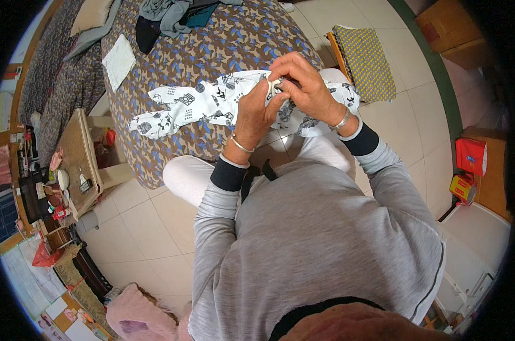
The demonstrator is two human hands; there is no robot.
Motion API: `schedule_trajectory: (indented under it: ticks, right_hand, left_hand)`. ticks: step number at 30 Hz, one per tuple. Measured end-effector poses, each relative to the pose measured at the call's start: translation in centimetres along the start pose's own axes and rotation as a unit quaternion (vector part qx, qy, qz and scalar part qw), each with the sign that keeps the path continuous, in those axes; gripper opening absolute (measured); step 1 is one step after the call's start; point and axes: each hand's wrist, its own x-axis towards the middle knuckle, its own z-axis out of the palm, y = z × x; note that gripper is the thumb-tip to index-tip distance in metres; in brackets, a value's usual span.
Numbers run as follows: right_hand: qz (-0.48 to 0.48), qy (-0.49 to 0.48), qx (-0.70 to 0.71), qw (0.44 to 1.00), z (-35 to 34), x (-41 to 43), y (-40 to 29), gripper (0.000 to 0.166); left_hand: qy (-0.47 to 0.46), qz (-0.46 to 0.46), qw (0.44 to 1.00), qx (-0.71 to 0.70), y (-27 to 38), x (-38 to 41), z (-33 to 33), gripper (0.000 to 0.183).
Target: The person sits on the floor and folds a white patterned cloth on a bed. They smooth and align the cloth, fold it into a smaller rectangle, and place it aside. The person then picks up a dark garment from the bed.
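Note:
A white garment with black printed drawings (197, 104) lies stretched across the bed's edge and over my lap. Its two leg-like or sleeve-like ends point to the left. My left hand (259, 106) pinches a pale edge of the cloth between thumb and fingers. Close against it, my right hand (302, 83) grips the same pale edge, with the fingers bent over it. The fingertips of both hands nearly meet there and partly hide the bit they hold. What the pale edge is, a waistband or a collar, I cannot tell.
The bed (257, 30) has a camouflage-patterned cover. A folded white cloth (120, 62) and a pile of dark and grey clothes (172, 19) lie on it. To the right stands a stool with a yellow-patterned cloth (364, 64). A wooden table (76, 157) stands at left.

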Motion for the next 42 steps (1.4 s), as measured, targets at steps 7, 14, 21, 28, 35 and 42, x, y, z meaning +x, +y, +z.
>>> schedule_trajectory:
  ticks: [7, 14, 21, 28, 35, 42]
  right_hand:
    - [0.142, 0.007, 0.195, 0.97, -0.1, -0.1, -0.3, 0.017]
    - [0.096, -0.015, 0.079, 0.992, -0.3, 0.1, -0.4, 0.016]
    - [0.06, -0.001, 0.005, 0.998, -0.2, -1.0, -1.3, 0.04]
    - [0.151, -0.225, -0.102, 0.957, -8.3, -5.4, 0.9, 0.051]
    - [0.089, -0.302, -0.288, 0.905, -13.4, -6.6, 1.4, 0.05]
    - [0.13, -0.215, -0.372, 0.894, -11.8, -6.0, 3.2, 0.036]
  left_hand:
    - [-0.015, 0.019, 1.0, 0.003, 0.4, 0.1, -0.5, 0.04]
    - [-0.001, 0.061, 0.998, -0.001, -0.4, 0.4, -0.3, 0.024]
    - [0.003, -0.207, 0.953, -0.223, 1.5, -0.8, -0.3, 0.017]
    - [0.012, -0.182, 0.974, -0.135, 0.9, -2.9, -5.0, 0.023]
    - [0.056, -0.172, 0.975, -0.126, -0.7, -4.0, -10.5, 0.03]
    - [0.047, -0.141, 0.989, 0.006, 1.7, -3.7, -13.7, 0.032]
